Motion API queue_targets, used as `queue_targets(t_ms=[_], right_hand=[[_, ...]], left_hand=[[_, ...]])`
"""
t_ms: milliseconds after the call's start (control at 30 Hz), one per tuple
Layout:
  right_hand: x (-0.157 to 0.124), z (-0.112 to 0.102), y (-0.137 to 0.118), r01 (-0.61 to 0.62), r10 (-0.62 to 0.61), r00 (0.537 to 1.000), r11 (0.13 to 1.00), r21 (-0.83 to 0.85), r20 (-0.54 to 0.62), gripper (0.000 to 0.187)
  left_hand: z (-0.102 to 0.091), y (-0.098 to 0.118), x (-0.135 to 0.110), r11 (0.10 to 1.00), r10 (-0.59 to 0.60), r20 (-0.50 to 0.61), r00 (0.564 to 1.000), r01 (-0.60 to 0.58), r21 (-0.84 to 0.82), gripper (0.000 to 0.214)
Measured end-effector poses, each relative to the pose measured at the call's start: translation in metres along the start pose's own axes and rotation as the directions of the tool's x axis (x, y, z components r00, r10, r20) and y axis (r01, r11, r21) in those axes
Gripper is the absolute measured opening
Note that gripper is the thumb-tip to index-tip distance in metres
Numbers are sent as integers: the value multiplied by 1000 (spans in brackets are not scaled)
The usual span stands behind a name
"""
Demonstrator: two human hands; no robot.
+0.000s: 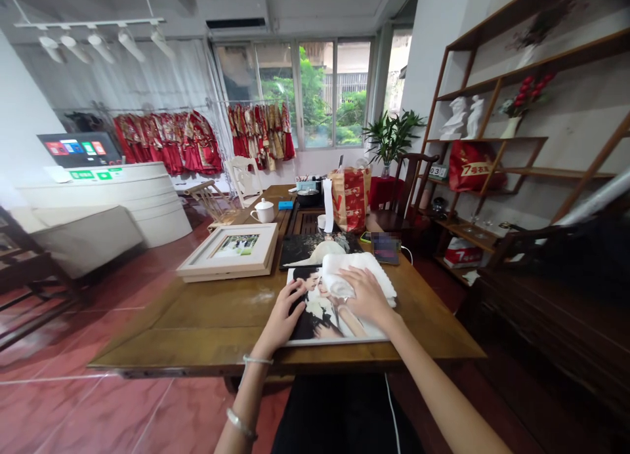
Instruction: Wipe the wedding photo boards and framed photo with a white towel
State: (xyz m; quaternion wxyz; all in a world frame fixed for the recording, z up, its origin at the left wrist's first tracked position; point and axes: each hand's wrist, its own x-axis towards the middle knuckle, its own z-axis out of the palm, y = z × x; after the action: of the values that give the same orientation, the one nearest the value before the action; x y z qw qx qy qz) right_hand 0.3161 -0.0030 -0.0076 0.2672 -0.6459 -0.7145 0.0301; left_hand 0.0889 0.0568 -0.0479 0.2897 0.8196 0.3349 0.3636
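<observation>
A glossy wedding photo panel [311,313] lies flat on the wooden table in front of me, showing a couple in dark and white clothes. My left hand [284,315] rests on its left edge, fingers apart and holding nothing. On the panel's upper right, my right hand [367,295] presses on a folded white towel [378,277], with its fingers bent over the cloth. The towel covers the panel's upper right corner. Just behind lies a second, darker photo panel [295,249], partly hidden by the first panel and the towel.
On the left sit stacked pale picture frames [197,265] and a white lidded mug [264,210]. Farther back stand a patterned paper bag [350,198] and a black tea tray [302,226]. A phone-like dark device [386,247] with a white cable lies on the table's right side.
</observation>
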Motion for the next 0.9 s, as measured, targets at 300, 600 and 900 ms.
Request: queue_targets(t_ms=[300, 600, 900], right_hand=[[-43, -16, -15, 91, -89, 991, 996, -19, 101, 76], [-29, -10, -2, 76, -76, 996, 997, 4, 44, 55], [-1, 0, 0, -29, 31, 998, 998, -51, 49, 52]], left_hand=[[0, 1, 0, 998, -14, -39, 999, 11, -56, 35], [2, -4, -2, 997, -8, -55, 998, 3, -77, 35], [1, 1, -2, 998, 0, -60, 998, -4, -61, 34]])
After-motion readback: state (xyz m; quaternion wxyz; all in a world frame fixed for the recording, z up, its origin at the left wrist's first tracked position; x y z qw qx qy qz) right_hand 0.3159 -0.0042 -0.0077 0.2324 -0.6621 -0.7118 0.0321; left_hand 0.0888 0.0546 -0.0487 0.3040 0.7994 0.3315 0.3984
